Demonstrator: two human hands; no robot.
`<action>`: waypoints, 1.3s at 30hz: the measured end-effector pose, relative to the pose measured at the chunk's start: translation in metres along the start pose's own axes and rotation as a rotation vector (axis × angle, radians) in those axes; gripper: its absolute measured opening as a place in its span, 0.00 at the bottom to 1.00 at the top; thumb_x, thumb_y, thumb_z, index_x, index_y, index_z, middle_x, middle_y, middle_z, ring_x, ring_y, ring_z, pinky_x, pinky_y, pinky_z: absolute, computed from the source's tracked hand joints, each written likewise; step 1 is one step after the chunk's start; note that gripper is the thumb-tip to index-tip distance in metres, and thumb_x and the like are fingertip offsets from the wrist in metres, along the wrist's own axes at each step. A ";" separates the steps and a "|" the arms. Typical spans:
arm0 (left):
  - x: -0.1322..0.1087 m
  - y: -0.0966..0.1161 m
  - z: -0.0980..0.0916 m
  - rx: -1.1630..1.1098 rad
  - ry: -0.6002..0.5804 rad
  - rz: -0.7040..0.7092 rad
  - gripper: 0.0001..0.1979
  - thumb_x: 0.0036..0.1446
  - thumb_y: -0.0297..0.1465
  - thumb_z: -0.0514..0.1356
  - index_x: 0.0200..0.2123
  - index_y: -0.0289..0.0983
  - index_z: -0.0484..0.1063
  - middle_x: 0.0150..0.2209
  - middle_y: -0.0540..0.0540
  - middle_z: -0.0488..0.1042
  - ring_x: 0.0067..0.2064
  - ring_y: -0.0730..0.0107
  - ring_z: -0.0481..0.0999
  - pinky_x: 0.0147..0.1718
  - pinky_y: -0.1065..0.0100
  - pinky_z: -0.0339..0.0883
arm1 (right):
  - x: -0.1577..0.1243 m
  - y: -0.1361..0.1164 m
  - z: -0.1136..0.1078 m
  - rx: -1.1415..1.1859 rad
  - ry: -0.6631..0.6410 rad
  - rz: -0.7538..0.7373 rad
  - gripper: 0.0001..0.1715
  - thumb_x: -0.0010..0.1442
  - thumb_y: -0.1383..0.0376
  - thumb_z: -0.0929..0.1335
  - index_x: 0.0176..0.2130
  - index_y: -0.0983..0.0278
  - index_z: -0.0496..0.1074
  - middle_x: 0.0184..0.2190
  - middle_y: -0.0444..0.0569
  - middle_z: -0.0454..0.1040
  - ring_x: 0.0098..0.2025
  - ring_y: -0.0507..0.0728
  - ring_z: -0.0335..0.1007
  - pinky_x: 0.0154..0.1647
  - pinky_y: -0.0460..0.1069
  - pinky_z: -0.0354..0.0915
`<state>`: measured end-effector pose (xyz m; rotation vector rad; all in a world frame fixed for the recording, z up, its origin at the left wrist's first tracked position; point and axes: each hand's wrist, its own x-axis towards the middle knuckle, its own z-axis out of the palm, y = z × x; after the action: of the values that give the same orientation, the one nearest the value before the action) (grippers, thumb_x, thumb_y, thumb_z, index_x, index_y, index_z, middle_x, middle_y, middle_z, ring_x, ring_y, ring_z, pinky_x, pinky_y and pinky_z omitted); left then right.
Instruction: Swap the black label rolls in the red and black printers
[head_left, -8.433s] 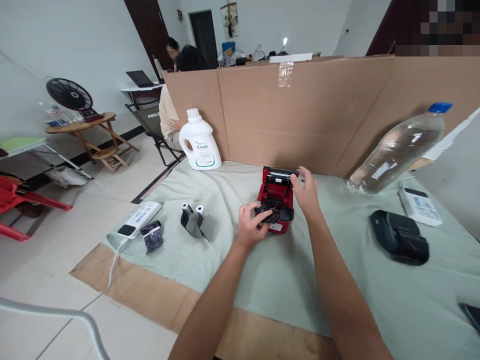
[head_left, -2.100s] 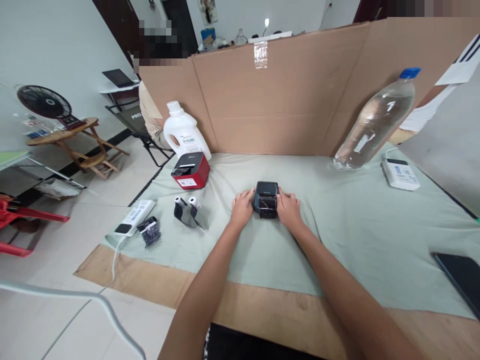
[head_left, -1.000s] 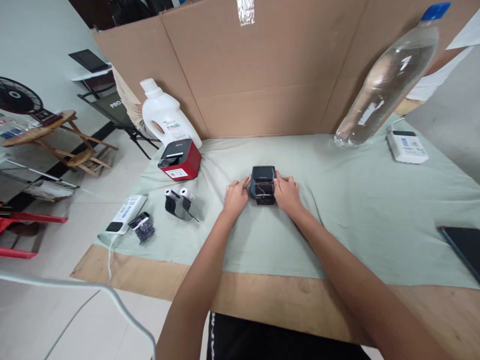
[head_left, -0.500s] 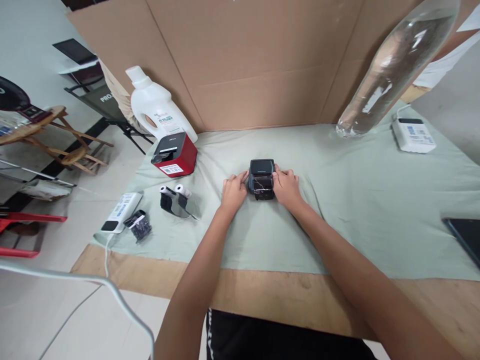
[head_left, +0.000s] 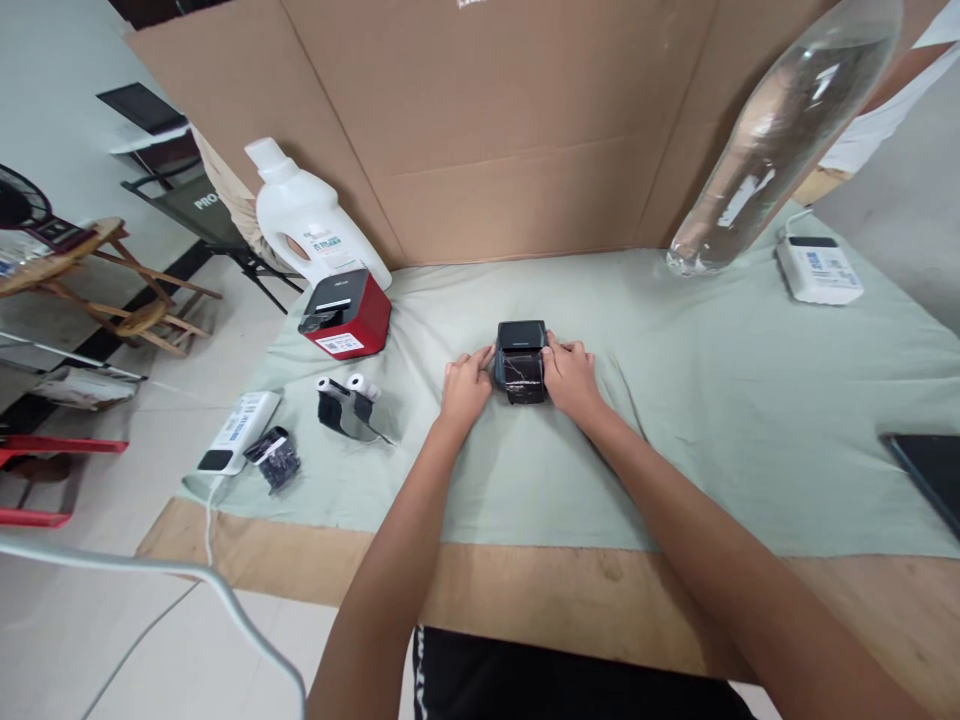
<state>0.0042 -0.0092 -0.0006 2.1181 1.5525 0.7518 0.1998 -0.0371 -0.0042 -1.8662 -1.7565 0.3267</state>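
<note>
A small black, boxy device that looks like a label printer (head_left: 521,362) sits on the green cloth in front of me, a shiny dark film or flap over its front part. My left hand (head_left: 466,388) lies against its left side, index fingertip at the edge and the other fingers curled. On the opposite side my right hand (head_left: 571,376) grips the right edge, its thumb and fingers bent around it. The undersides of both hands are hidden. To the left stand white-cored rolls with black ribbon (head_left: 349,405), and behind them a red and black printer (head_left: 346,315).
Against the cardboard wall (head_left: 517,130) lean a white jug (head_left: 315,225) and a large clear bottle (head_left: 780,140). A white power strip (head_left: 238,432) and a dark plastic packet (head_left: 274,458) lie at left. At right are a white box (head_left: 819,270) and a dark tablet-like slab (head_left: 930,475).
The whole view has shifted slightly as my head moved. Both hands keep the same hold on the black device, which stays in place on the cloth.
</note>
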 end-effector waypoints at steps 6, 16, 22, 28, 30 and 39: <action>0.005 -0.011 0.008 -0.541 -0.033 -0.092 0.31 0.53 0.21 0.50 0.60 0.36 0.72 0.59 0.46 0.75 0.65 0.62 0.70 0.65 0.58 0.61 | -0.001 -0.001 -0.001 -0.012 0.003 -0.001 0.37 0.73 0.56 0.48 0.67 0.70 0.64 0.54 0.62 0.74 0.57 0.68 0.63 0.55 0.59 0.55; 0.009 -0.003 0.000 -0.743 -0.039 -0.317 0.30 0.49 0.24 0.54 0.57 0.34 0.72 0.60 0.42 0.73 0.48 0.64 0.80 0.47 0.64 0.73 | -0.003 -0.004 -0.005 -0.027 -0.010 -0.007 0.34 0.72 0.59 0.50 0.67 0.72 0.62 0.53 0.62 0.75 0.57 0.67 0.62 0.53 0.58 0.55; -0.003 -0.004 0.009 -0.792 0.080 -0.085 0.27 0.55 0.27 0.56 0.59 0.35 0.72 0.59 0.43 0.75 0.66 0.59 0.67 0.68 0.56 0.54 | -0.003 -0.002 -0.005 -0.013 -0.012 -0.008 0.34 0.73 0.59 0.51 0.67 0.71 0.62 0.54 0.61 0.75 0.57 0.66 0.62 0.53 0.57 0.54; 0.017 -0.003 0.004 -0.674 0.063 0.021 0.29 0.58 0.27 0.54 0.64 0.41 0.68 0.63 0.46 0.71 0.69 0.59 0.63 0.67 0.53 0.54 | -0.003 -0.002 -0.005 -0.008 -0.012 -0.014 0.33 0.73 0.59 0.51 0.68 0.70 0.61 0.53 0.60 0.77 0.57 0.66 0.62 0.54 0.57 0.53; 0.037 0.001 0.003 -0.644 0.065 0.043 0.31 0.59 0.25 0.53 0.66 0.40 0.65 0.64 0.45 0.69 0.70 0.60 0.62 0.68 0.54 0.53 | -0.003 -0.002 -0.006 -0.017 -0.020 -0.011 0.32 0.73 0.60 0.52 0.68 0.70 0.61 0.54 0.60 0.76 0.58 0.66 0.62 0.54 0.57 0.53; 0.067 0.026 -0.012 -0.132 0.096 0.179 0.23 0.62 0.26 0.53 0.59 0.39 0.72 0.54 0.46 0.79 0.57 0.62 0.74 0.60 0.58 0.62 | -0.006 -0.002 -0.007 -0.005 -0.030 -0.032 0.31 0.74 0.60 0.52 0.68 0.70 0.60 0.56 0.58 0.75 0.58 0.66 0.60 0.53 0.58 0.52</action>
<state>0.0313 0.0476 0.0372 2.1704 1.3321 1.0016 0.2015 -0.0445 0.0015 -1.8435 -1.8071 0.3401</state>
